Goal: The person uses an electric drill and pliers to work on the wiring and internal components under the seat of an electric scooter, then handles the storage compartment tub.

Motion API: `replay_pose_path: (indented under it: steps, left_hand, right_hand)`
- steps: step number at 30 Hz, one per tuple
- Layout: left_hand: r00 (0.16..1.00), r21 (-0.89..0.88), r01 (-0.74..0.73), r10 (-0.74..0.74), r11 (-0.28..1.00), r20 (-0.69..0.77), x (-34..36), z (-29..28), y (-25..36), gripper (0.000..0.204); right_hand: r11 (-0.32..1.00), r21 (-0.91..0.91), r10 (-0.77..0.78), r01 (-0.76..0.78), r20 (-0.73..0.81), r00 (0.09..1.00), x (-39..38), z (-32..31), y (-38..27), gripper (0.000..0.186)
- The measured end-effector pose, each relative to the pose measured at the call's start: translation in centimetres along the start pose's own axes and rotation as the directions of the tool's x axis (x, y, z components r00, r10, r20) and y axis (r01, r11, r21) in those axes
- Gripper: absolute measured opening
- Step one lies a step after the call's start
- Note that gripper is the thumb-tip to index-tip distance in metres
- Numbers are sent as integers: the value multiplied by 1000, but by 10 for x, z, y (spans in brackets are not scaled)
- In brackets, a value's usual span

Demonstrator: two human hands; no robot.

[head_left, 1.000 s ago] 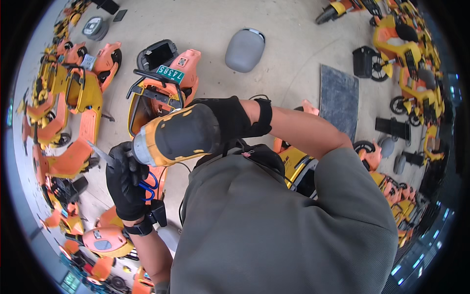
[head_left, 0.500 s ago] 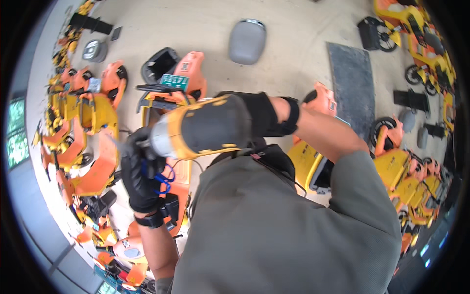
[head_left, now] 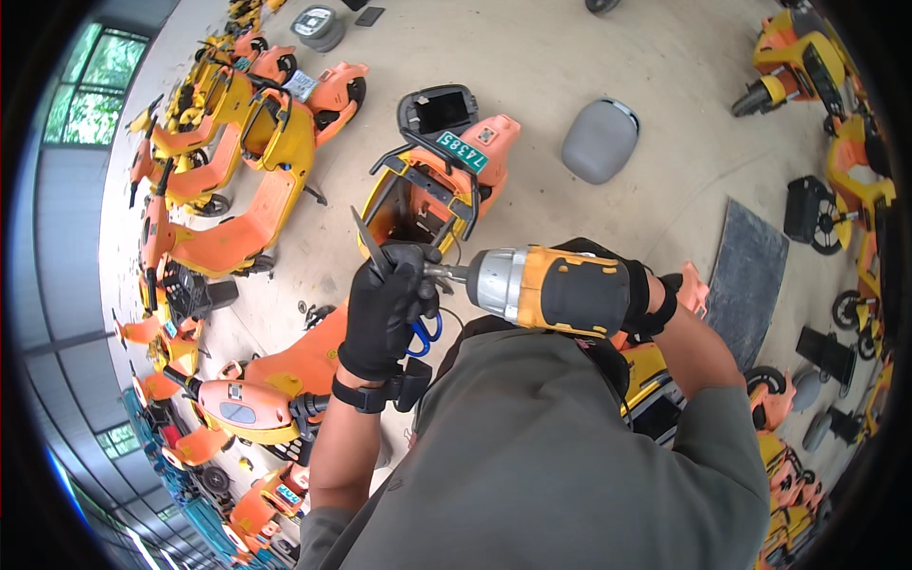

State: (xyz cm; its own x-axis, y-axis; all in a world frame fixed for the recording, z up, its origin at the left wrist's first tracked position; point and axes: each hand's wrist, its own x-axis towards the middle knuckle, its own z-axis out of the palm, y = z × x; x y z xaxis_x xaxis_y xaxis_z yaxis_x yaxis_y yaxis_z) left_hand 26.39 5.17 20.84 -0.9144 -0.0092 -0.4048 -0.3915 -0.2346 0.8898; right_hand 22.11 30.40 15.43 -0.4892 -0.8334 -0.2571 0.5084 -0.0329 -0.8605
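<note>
Your right hand [head_left: 640, 285] has its grip wrapped around a yellow-and-black drill [head_left: 581, 291], whose bit [head_left: 450, 273] points left, right beside your left hand [head_left: 385, 309]. There the grip is closed around blue-handled scissors [head_left: 370, 243], blades pointing far. Beyond both, an orange-and-yellow scooter [head_left: 498, 160] stands on the floor [head_left: 532, 57].

Illumination is bright and diffuse; daylight shows through the window [head_left: 103, 84] at upper left, and shadows on the floor [head_left: 475, 52] are soft. Fisheye distortion bends the wall [head_left: 59, 237]; the corners fall to black.
</note>
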Motion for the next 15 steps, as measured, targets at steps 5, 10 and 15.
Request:
replay_pose_path:
  steps: [5, 10, 15]
  left_hand:
    - [999, -84, -25, 28, 996, 26, 3, -13, -15, 33]
    - [1000, -12, 12, -11, 1000, 16, 1, -3, -9, 35]
    - [1000, -133, 8, -10, 991, -13, 5, -8, -11, 25]
  right_hand:
    - [995, 95, 39, -37, -19, 999, 4, 1, 0, 30]
    - [997, 79, 26, -20, -79, 997, -6, 9, -2, 29]
    - [999, -10, -50, 50, -25, 998, 3, -4, 11, 26]
